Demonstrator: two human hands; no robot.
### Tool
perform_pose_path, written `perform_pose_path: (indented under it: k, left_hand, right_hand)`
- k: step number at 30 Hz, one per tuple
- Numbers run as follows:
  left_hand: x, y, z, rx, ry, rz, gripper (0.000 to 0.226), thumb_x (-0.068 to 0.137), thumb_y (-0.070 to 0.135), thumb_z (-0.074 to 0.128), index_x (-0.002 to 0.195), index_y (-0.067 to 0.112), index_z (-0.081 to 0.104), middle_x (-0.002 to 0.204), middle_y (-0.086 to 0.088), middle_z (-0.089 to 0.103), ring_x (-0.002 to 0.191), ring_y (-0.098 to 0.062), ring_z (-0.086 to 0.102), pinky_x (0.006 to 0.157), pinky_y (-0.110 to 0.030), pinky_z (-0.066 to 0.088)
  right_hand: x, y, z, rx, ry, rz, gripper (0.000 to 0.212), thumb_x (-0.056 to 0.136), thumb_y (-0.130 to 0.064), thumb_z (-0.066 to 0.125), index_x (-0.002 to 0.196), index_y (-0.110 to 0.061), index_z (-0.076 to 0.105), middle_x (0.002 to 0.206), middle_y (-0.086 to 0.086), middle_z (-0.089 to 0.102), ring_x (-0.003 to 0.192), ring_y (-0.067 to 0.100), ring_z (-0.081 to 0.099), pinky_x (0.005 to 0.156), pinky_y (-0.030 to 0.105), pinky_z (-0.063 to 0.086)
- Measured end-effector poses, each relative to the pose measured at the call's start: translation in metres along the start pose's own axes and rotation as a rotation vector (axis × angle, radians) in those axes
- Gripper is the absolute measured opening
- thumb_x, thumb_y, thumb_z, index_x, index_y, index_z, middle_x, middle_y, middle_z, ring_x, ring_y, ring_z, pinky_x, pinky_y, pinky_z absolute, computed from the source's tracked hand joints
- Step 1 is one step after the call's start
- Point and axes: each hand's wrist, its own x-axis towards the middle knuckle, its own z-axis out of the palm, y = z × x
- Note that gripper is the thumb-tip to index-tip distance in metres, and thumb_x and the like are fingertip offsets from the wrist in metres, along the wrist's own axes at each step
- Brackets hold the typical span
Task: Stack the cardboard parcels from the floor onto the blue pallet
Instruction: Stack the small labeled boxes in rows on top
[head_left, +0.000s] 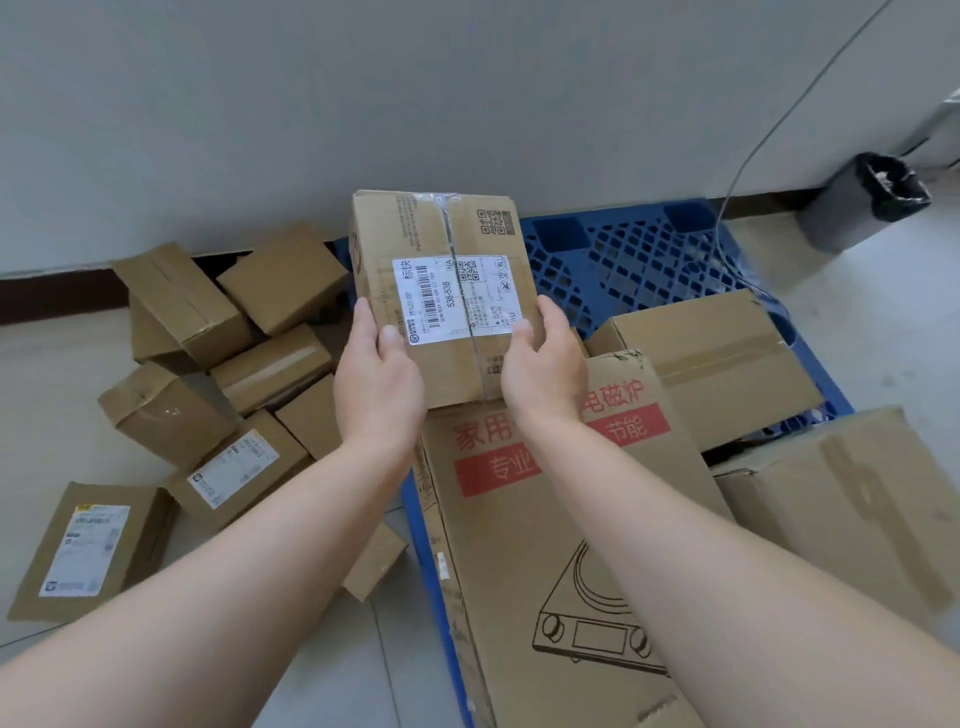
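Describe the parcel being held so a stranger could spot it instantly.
Look above the blue pallet by the wall. The left hand and right hand hold a cardboard parcel in the air. Its white shipping label reads 538-538, crossed by clear tape.

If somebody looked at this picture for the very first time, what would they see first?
First, the parcel with the white shipping label, held up in the middle by the left hand and the right hand. Next, the big box with red writing and a cooker drawing lying on the blue pallet below and to the right. Then the jumble of small parcels on the floor at the left.
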Motion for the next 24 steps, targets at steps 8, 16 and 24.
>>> perform_pose_path:
  k: [8, 16, 24]
  left_hand:
    - [-0.035, -0.017, 0.118, -0.020, -0.116, 0.005, 0.047, 0.098, 0.033, 0.031, 0.145, 0.038, 0.031, 0.145, 0.017, 0.042, 0.133, -0.011, 0.041, 0.108, -0.043, 0.038]
    - [-0.068, -0.016, 0.271, -0.094, -0.228, -0.072, 0.053, 0.092, 0.038, 0.034, 0.144, 0.039, 0.031, 0.145, 0.017, 0.042, 0.131, -0.012, 0.044, 0.105, -0.043, 0.042]
    - [-0.083, -0.034, 0.366, 0.015, -0.293, -0.095, 0.052, 0.093, 0.035, 0.037, 0.145, 0.037, 0.030, 0.145, 0.015, 0.044, 0.132, -0.013, 0.043, 0.106, -0.043, 0.040]
  right_hand:
    - [0.063, 0.072, -0.087, -0.004, 0.096, 0.052, 0.042, 0.098, -0.031, 0.036, 0.139, -0.028, 0.040, 0.140, -0.006, 0.047, 0.129, 0.018, 0.041, 0.108, 0.044, 0.033]
    - [0.147, 0.158, -0.191, -0.063, 0.143, 0.075, 0.042, 0.098, -0.030, 0.037, 0.139, -0.027, 0.041, 0.140, -0.005, 0.047, 0.129, 0.018, 0.041, 0.108, 0.043, 0.034]
    - [0.205, 0.230, -0.239, -0.067, 0.159, 0.115, 0.044, 0.097, -0.040, 0.039, 0.139, -0.026, 0.042, 0.141, -0.005, 0.046, 0.131, 0.017, 0.039, 0.110, 0.042, 0.032]
